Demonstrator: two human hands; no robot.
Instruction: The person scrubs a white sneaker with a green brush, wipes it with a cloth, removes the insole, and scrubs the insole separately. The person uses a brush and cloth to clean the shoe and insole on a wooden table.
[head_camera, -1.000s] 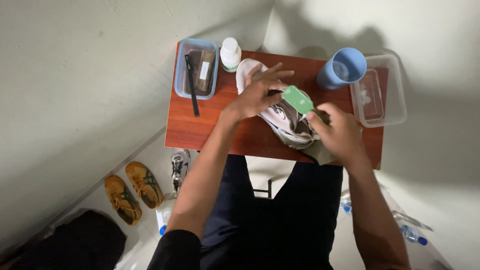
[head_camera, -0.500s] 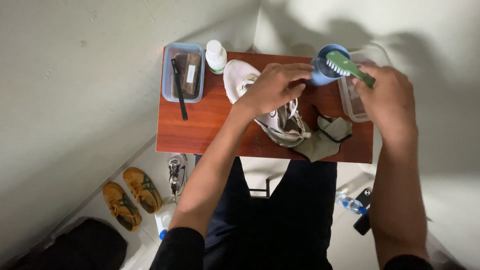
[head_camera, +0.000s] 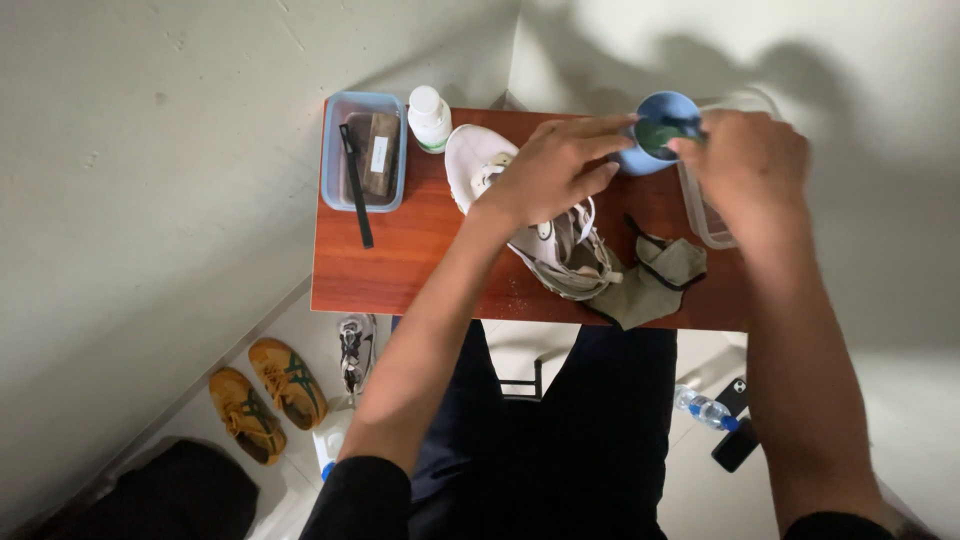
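A white sneaker (head_camera: 560, 255) lies on the small reddish wooden table (head_camera: 420, 270). My left hand (head_camera: 555, 170) rests on top of it, fingers spread and reaching toward the blue cup (head_camera: 655, 145). Over that cup my right hand (head_camera: 745, 165) holds a green brush (head_camera: 662, 131), whose head dips into the cup. A dark olive cloth (head_camera: 655, 280) lies beside the sneaker near the table's front edge.
At the table's back left stand a blue tray (head_camera: 333, 150) with a black brush and a brown block, and a white bottle (head_camera: 430, 118). A clear container (head_camera: 705, 215) sits far right. On the floor lie yellow shoes (head_camera: 265, 395), another sneaker (head_camera: 353, 350), a water bottle (head_camera: 705, 410) and a phone.
My right hand has carried the green brush from the sneaker up to the blue cup and lowered its head into it. My left hand stayed on the sneaker.
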